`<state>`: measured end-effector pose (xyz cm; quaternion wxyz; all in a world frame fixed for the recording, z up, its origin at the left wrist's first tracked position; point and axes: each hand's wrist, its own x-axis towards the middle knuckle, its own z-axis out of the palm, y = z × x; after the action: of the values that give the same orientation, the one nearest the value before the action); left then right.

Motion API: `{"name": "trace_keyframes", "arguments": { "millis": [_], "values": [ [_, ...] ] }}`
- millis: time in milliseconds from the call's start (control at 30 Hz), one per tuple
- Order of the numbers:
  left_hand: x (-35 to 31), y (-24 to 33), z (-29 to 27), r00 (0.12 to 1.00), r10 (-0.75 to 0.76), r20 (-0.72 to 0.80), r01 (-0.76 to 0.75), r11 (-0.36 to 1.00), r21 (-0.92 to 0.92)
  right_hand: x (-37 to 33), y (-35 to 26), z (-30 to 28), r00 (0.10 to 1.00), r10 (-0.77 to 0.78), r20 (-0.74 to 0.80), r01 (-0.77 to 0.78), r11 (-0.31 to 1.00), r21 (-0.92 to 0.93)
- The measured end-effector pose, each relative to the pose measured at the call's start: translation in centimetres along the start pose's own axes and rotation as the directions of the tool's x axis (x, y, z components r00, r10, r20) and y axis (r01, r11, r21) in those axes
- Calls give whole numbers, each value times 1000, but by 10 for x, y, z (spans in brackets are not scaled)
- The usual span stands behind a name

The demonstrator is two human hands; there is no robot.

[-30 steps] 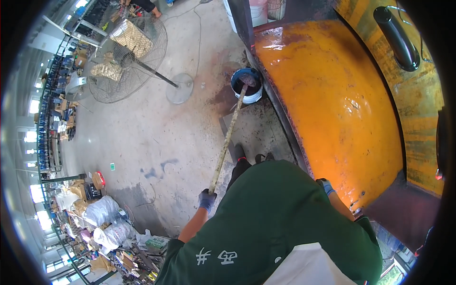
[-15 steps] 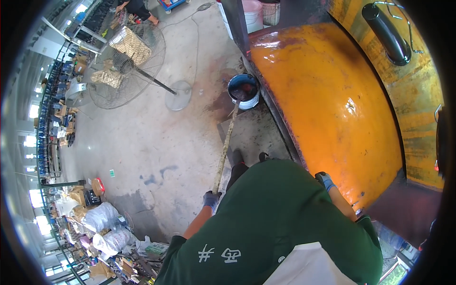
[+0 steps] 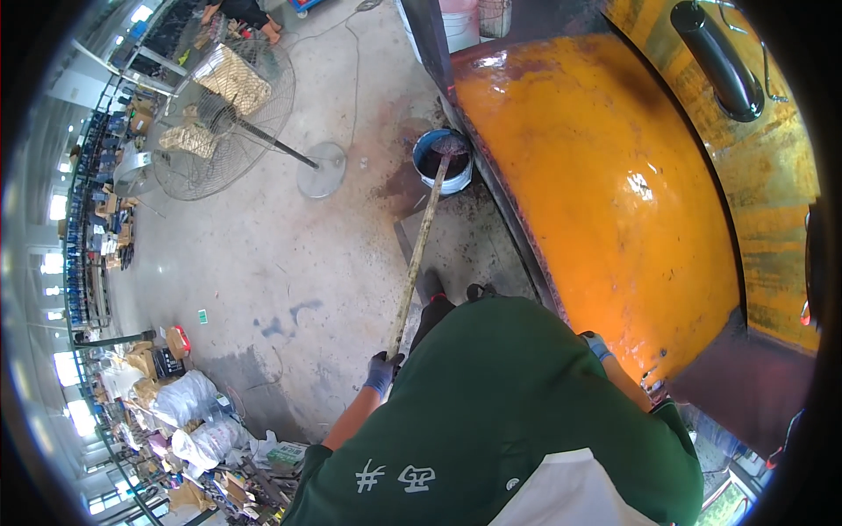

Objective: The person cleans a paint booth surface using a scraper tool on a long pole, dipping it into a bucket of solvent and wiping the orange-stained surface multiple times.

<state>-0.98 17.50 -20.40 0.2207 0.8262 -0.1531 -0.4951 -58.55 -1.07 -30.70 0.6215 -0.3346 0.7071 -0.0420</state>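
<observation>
My left hand (image 3: pixel 381 372), in a blue-grey glove with dark fingers, is wrapped round the pale handle of a long-handled ladle (image 3: pixel 417 259). The handle slants away to a white and blue bucket (image 3: pixel 457 181) on the floor. At the far end, the rounded head, coated dark reddish brown, sits at the bucket's mouth above dark contents. My right hand (image 3: pixel 598 345), also gloved, is at the near left edge of a broad, glossy orange surface (image 3: pixel 605 202). My body hides most of its fingers, so I cannot see whether it grips anything.
A dark frame edge (image 3: pixel 509 219) borders the orange surface. A black cylinder (image 3: pixel 719 66) is on the yellow panel at right. A floor fan (image 3: pixel 321 170) stands left of the bucket. Pale buckets (image 3: pixel 460 31) stand at the back. Bags and boxes (image 3: pixel 189 399) lie at lower left; another person's legs show far off.
The ladle's head has risen from inside the bucket to its mouth. My left hand has shifted slightly left and down. My right hand has become more hidden behind my body.
</observation>
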Motion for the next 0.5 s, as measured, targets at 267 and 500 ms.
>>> {"name": "trace_keyframes", "arguments": {
  "millis": [267,500],
  "values": [
    [52,10,1,993,-81,82,92,985,-143,16,-25,3,999,-31,-10,31,997,76],
    [65,80,16,959,-174,222,194,979,-70,25,-3,0,1000,13,23,-18,976,217]
  ]
}}
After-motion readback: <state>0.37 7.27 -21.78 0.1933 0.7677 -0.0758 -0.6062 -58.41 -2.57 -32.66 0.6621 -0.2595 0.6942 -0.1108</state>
